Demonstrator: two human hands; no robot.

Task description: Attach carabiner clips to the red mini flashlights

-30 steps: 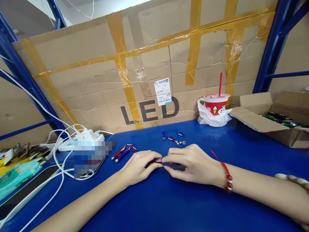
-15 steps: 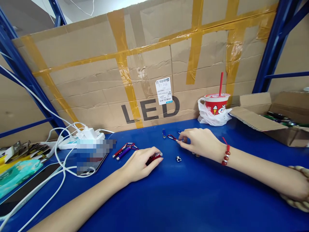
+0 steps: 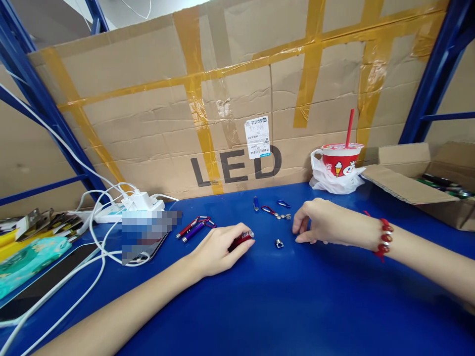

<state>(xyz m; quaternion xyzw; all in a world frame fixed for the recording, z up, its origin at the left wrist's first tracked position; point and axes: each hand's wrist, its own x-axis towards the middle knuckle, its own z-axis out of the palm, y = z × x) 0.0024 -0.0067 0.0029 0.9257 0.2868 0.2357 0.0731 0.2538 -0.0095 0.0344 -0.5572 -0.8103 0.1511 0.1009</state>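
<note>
The left hand [image 3: 217,249] is gripping a red tube [image 3: 240,241]; the right hand's [image 3: 319,221] fingers are pointing toward nine o'clock, hold unclear; table [image 3: 267,306] is stretching toward six o'clock.

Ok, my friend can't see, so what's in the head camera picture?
A person's left hand holds a small red tube at a blue table, with a small silver piece between it and the curled right hand. Behind stand a cardboard panel marked LED and a red cup.
</note>
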